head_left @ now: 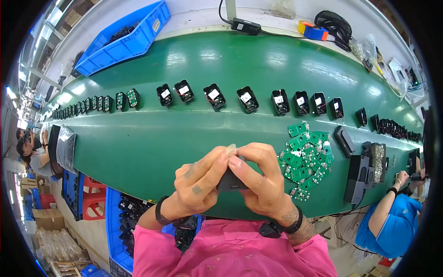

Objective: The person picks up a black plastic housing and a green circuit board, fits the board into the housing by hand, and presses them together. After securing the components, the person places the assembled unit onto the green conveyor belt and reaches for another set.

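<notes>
Both of my hands meet over the near edge of the green bench. My left hand point(201, 182) is closed, its thumb and fingers pressed against a small black plastic case point(230, 183). From the other side my right hand point(262, 179) grips the same case, its thumb near the top. A small translucent piece point(231, 148) shows between the fingertips of both hands; its kind is unclear. The case has a small slot in its near end, and my fingers hide much of it. A pile of green circuit boards point(302, 159) lies right of my hands.
Black open housings point(214, 96) with white parts and wires line the bench, others with green boards point(133, 98) continuing left. Blue bins stand at the back left point(121, 44) and beside me point(112, 231). A grey-black device point(357, 177) sits right. Other people point(392, 221) sit alongside.
</notes>
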Tool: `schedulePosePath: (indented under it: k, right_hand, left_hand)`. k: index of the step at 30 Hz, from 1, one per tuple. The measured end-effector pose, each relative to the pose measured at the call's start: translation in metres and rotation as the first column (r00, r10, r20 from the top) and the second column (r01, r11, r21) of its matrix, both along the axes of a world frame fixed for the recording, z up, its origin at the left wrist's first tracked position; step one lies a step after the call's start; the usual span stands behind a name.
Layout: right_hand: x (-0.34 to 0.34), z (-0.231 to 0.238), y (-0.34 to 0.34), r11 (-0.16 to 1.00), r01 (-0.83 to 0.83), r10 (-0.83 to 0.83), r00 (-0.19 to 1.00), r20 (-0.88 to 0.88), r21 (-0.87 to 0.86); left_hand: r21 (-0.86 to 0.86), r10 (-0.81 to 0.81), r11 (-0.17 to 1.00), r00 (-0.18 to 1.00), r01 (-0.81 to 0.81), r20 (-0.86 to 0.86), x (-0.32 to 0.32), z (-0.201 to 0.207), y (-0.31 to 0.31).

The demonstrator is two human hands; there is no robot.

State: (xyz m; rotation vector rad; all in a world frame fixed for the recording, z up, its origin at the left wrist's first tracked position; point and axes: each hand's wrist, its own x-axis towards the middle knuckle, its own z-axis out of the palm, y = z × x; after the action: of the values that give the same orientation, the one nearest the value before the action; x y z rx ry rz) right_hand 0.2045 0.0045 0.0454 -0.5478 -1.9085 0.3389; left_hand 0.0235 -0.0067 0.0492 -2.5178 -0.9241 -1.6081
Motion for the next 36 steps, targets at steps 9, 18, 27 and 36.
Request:
schedulePosePath:
  k: [9, 18, 27, 36]
  right_hand:
    - [0.006, -0.001, -0.007, 0.999, 0.023, -0.025, 0.998, 0.052, 0.039]
    - [0.076, -0.018, -0.003, 0.854, 0.457, -0.392, 0.88, 0.268, -0.248]
    - [0.109, -0.031, -0.007, 0.835, 0.436, -0.162, 0.779, 0.606, -0.337]
    - [0.1, -0.037, 0.001, 0.838, 0.42, -0.043, 0.687, 0.725, -0.348]
  left_hand:
    - [-0.043, 0.009, 0.999, 1.0, -0.009, -0.005, 0.005, 0.003, -0.01]
    - [-0.79, 0.556, 0.586, 0.797, -0.178, 0.234, -0.119, -0.027, 0.061]
    - [-0.722, 0.717, 0.432, 0.692, -0.54, -0.088, -0.227, -0.084, 0.178]
    - [-0.285, 0.374, 0.709, 0.686, -0.645, -0.624, -0.158, -0.048, 0.161]
